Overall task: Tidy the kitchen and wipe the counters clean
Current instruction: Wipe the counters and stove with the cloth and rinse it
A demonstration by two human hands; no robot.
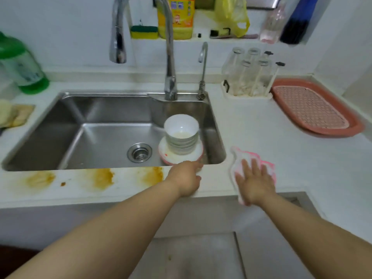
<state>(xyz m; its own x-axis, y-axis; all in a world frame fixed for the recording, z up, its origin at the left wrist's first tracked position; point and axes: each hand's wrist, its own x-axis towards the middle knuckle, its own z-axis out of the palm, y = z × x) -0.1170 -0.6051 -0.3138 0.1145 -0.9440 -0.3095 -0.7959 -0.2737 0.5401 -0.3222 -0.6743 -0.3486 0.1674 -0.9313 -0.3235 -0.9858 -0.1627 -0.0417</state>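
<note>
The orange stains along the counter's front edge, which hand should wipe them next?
Probably the right hand: it already presses flat on the pink cloth. The left hand rests nearer the orange stains but holds nothing.

White walls (60,37) — grey floor (201,258), soft light.

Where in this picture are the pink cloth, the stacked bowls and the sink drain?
pink cloth (239,158), head view, its far bare part.
stacked bowls (181,129), head view, top bowl's inside.
sink drain (139,153), head view, strainer centre.
</note>
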